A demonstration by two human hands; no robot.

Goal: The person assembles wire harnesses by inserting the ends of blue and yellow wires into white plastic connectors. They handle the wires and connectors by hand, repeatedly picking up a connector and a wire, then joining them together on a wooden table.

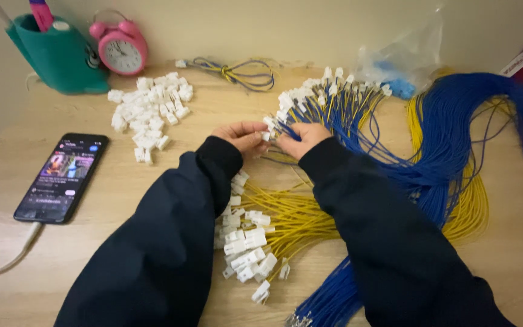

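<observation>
I see white plastic connectors [150, 112], matt; a pale wood-grain tabletop [122, 194]; glossy phone [62, 177] glass; matt dark cloth sleeves [152, 254].

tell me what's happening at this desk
A person's left hand and right hand meet over a white connector with blue wires running into it. Loose connectors lie piled to the left, and yellow wires with connectors on their ends lie under the arms. A phone lies nearby.
</observation>
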